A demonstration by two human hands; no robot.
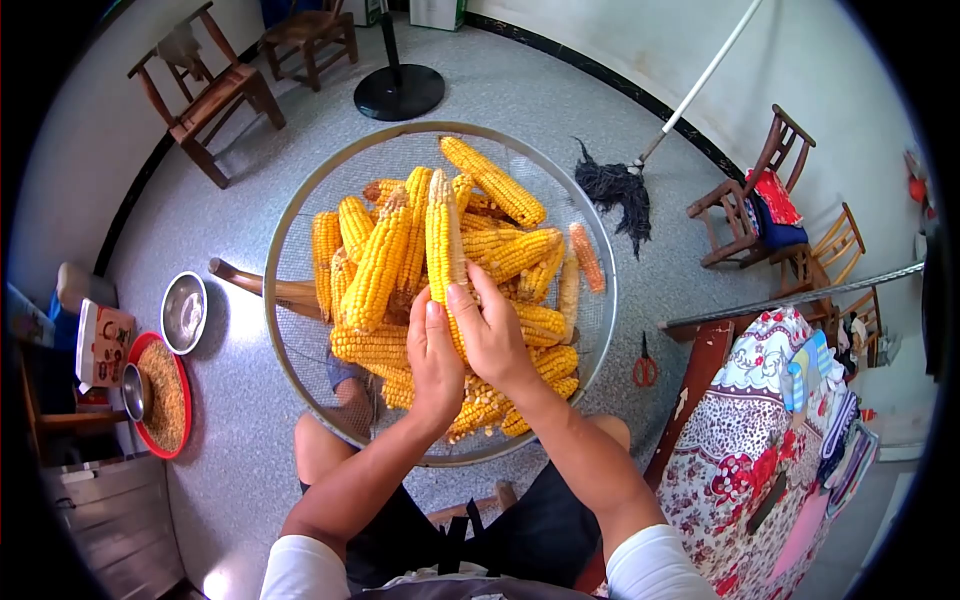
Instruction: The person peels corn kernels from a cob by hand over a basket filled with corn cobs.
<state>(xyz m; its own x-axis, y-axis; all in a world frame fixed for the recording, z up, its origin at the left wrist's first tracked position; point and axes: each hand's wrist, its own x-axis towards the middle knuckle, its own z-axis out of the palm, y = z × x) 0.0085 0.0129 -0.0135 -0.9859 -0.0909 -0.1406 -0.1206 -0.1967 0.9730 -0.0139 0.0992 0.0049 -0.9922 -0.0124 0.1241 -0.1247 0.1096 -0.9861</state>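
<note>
Wide sieve (385,153) before me, heaped corn cobs (378,265) inside. Step, I'd judge: working a held cob (441,230) over the heap; calls for steady grip, thumb pressure. My left hand (436,360) and right hand (495,337) both closed narrow around its near end; finger contact underneath hidden, can't tell.

The corn ears (375,270) looked bumpy and faintly glossy; the sieve (325,190) under them was fine wire mesh with a smooth metal rim. At the left, the bowls (185,343) were shiny metal and the red basin (184,385) glossy plastic. The far-left chair (215,103) was worn wood, the far-right mop head (620,193) stringy, matt cloth.
</note>
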